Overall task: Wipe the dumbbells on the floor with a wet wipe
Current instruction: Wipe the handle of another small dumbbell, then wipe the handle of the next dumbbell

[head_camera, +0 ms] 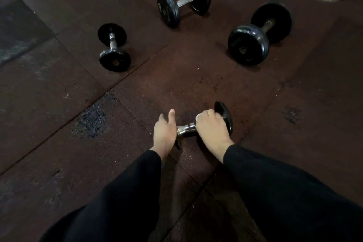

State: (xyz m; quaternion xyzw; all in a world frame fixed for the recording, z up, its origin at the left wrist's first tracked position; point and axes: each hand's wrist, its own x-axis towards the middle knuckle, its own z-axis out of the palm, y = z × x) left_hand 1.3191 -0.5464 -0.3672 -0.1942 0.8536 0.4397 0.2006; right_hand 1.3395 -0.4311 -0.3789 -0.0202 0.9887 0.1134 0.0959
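No text, number or brand can be read. The large black round-plated dumbbell [260, 33], well beyond the right hand [213, 126] and its grip, bears a pale rectangular label on its near plate, too blurred to read. The black dumbbell with the chrome bar [183, 0] farther off shows a faint, illegible mark.

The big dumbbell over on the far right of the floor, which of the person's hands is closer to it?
The right hand. It grips the near dumbbell by its handle, below and left of the big dumbbell. The left hand rests on that same near dumbbell's other end, farther left.
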